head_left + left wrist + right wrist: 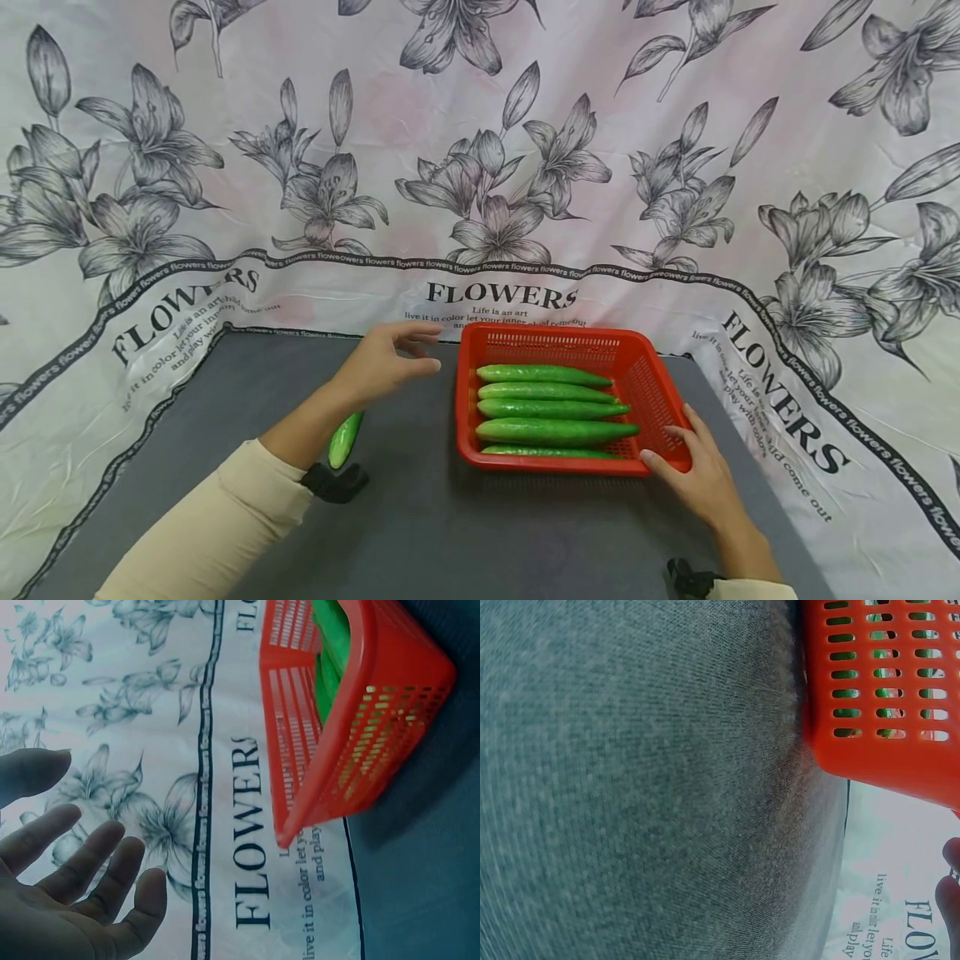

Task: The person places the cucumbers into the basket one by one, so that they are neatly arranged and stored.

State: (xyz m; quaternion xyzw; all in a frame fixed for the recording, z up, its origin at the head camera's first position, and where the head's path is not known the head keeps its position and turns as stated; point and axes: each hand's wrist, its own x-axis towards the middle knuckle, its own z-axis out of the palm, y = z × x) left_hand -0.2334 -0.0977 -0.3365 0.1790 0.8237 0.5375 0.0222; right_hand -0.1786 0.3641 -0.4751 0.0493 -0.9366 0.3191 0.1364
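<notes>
Several green cucumbers point(558, 431) lie side by side in a red plastic basket point(555, 463), their tips toward the right. My right hand point(701, 479) holds the basket's front right corner, thumb at the front rim and fingers over the right side. In the right wrist view only fingertips point(949, 896) show at the edge, near the basket's perforated wall point(885, 761). My left hand point(390, 362) hovers left of the basket, fingers loosely bent and holding nothing; its palm point(67, 919) shows in the left wrist view. Another cucumber point(345, 440) lies on the table, partly hidden by my left forearm.
A dark grey table point(420, 533) carries everything. Behind it and along both sides hangs a white cloth point(337, 292) printed with flowers and lettering. The basket stands close to the back cloth. Dark bands point(333, 483) sit around both wrists.
</notes>
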